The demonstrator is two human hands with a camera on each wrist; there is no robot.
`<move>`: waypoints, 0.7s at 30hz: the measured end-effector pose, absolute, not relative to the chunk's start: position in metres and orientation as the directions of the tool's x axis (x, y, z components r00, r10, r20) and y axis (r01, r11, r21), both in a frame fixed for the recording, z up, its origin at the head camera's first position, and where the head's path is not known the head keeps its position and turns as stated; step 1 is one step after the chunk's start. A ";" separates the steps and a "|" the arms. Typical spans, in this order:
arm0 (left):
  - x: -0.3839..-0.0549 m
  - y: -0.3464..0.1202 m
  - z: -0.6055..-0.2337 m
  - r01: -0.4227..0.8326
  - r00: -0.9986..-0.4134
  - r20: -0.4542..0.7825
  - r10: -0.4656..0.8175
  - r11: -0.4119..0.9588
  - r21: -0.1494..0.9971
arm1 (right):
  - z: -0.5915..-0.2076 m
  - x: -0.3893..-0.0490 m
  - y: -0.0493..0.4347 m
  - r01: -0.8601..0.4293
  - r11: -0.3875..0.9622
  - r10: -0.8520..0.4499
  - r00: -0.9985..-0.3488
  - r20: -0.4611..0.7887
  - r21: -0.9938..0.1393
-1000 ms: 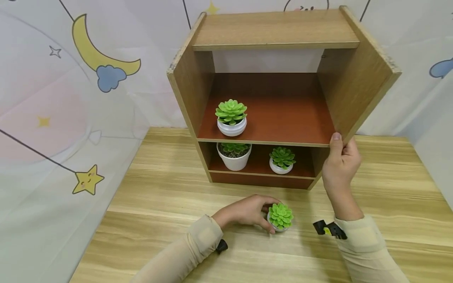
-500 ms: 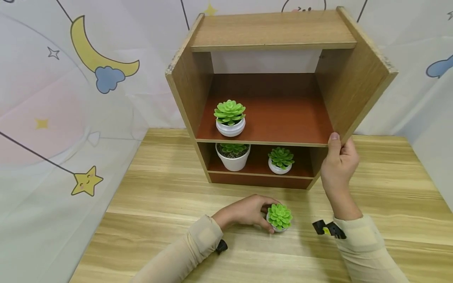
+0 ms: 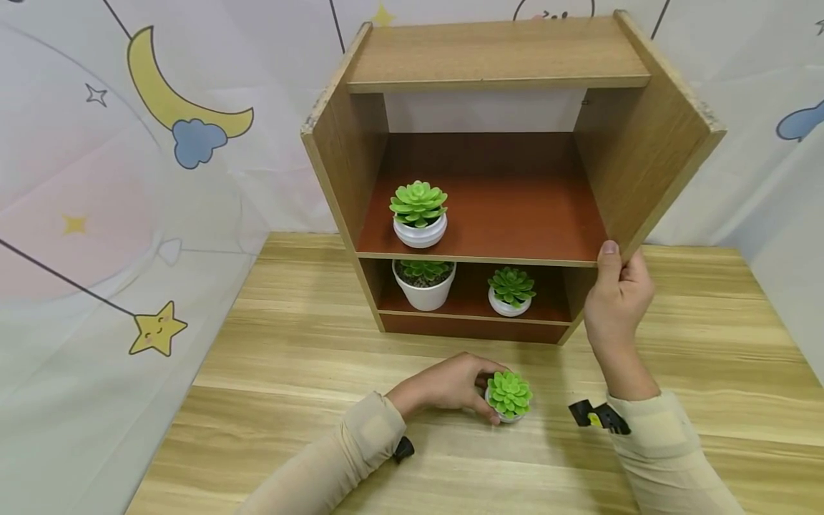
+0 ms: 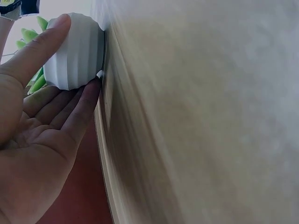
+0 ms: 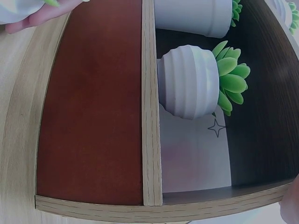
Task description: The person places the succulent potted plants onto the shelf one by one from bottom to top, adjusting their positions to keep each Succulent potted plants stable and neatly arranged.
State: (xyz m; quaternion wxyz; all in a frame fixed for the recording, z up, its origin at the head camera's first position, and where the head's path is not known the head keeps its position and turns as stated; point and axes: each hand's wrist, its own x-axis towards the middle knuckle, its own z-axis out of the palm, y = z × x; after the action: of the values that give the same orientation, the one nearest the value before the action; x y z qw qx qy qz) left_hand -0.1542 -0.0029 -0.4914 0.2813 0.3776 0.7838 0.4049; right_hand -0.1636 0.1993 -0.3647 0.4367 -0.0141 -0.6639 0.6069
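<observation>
In the head view, my left hand [image 3: 450,386] holds a small potted succulent [image 3: 508,395] by its white pot on the table in front of the shelf. The left wrist view shows thumb and fingers on opposite sides of the ribbed pot [image 4: 77,53], whose base is against the tabletop. My right hand [image 3: 616,307] grips the front edge of the right side panel of the wooden shelf unit [image 3: 528,207], thumb on the inner face. Only a sliver of that hand [image 5: 290,204] enters the right wrist view. Its other fingers are partly hidden behind the panel.
On the middle shelf, at left, stands a potted succulent [image 3: 419,214]. Below it are a larger white pot [image 3: 425,286] and a small potted succulent [image 3: 511,292]. The wood-grain table [image 3: 290,307] extends on both sides, with printed cloth [image 3: 225,64] behind.
</observation>
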 end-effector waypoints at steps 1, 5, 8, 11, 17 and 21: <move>-0.154 -0.003 -0.491 0.370 -0.558 -0.131 0.820 0.387 0.845 | -0.365 -0.164 0.199 -0.511 0.262 0.550 -0.618 0.562 -0.818; -0.151 -0.002 -0.492 0.362 -0.567 -0.125 0.815 0.381 0.851 | -0.364 -0.164 0.198 -0.510 0.254 0.563 -0.613 0.554 -0.822; -0.149 -0.002 -0.492 0.370 -0.577 -0.113 0.809 0.382 0.847 | -0.364 -0.164 0.198 -0.510 0.258 0.566 -0.609 0.556 -0.821; -0.149 -0.003 -0.490 0.397 -0.588 -0.092 0.804 0.386 0.833 | -0.363 -0.164 0.198 -0.510 0.251 0.570 -0.610 0.551 -0.823; -0.147 -0.005 -0.484 0.411 -0.633 -0.066 0.771 0.407 0.816 | -0.363 -0.165 0.198 -0.511 0.246 0.570 -0.611 0.549 -0.824; -0.145 -0.006 -0.482 0.416 -0.671 -0.045 0.740 0.426 0.803 | -0.363 -0.165 0.197 -0.514 0.249 0.569 -0.608 0.554 -0.821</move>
State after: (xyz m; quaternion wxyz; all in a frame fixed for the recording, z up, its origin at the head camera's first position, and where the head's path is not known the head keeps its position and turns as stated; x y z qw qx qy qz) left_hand -0.1448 -0.0060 -0.4819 0.2009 0.3526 0.8203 0.4031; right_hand -0.1650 0.1970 -0.3630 0.4423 -0.0210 -0.6549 0.6124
